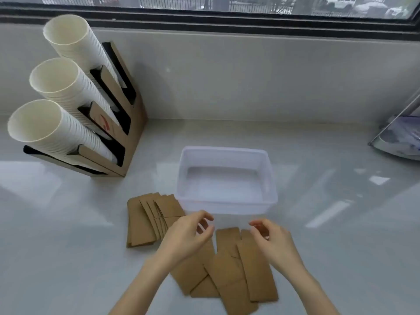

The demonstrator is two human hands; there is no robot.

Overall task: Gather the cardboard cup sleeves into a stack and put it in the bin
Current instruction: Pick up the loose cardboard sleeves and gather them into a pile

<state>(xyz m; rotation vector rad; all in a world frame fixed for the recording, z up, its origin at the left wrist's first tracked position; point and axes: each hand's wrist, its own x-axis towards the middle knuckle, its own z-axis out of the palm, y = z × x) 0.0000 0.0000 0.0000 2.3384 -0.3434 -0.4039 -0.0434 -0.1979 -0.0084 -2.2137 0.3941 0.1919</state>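
- Neither hand grips anything: the left hand (186,237) and right hand (273,241) both hover with fingers curled and loosely spread, empty, just above the counter (68,258).
- Whether any fingertip touches cardboard beneath cannot be told; motion blur softens the fingers of both hands.
- Sleeves lie flat in two groups. A fanned pile (148,220) sits left of the hands, its right edge partly hidden behind the left hand.
- A looser scatter (229,269) overlaps under and between the wrists; the forearms cover parts of it, so its count is unclear.
- The bin (227,153), clear plastic and open-topped, stands just beyond the hands with nothing seen inside; its near wall is faint against the pale counter.
- The fanned pile's far corner lies just beside the bin's near left corner; contact is hard to judge.
- A cup rack (127,123) at far left holds three tilted stacks of white cups (68,85).
- At the right edge a shiny object (400,137) is cut off by the frame and cannot be identified.
- A window (227,5) runs along the top, only its lower strip in view.
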